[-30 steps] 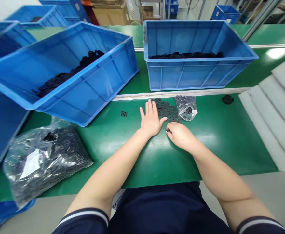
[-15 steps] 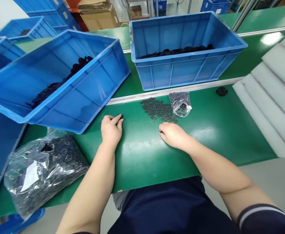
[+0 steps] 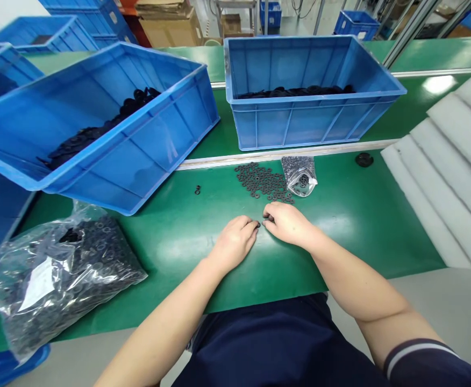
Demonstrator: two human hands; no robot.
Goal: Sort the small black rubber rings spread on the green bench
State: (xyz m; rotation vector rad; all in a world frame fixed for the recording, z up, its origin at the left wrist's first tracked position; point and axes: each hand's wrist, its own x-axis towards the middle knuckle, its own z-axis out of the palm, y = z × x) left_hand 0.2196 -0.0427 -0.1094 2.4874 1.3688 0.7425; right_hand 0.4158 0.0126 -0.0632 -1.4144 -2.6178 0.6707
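Note:
My left hand (image 3: 235, 240) is closed, its fingertips pinching a small black ring (image 3: 258, 225) just above the green table. Close by on the right, my right hand (image 3: 286, 221) is curled shut; something small and dark shows at its fingertips, too hidden to name. Many small dark rings (image 3: 262, 180) lie spread flat beyond my right hand. A small clear bag (image 3: 299, 174) with its mouth towards me touches their right side and holds more small parts. Off to the left, a couple of loose black rings (image 3: 197, 190) lie on the table.
Two blue crates (image 3: 171, 137) (image 3: 312, 122) with black parts stand behind. A large clear bag of black rings (image 3: 82, 269) lies at left. White foam sheets (image 3: 433, 199) are stacked at right, near a round black part (image 3: 364, 159).
My left hand went from beside the spread rings to the small group at left, then came back beside my right hand with a ring. Fewer rings lie in that group. The view shifted slightly.

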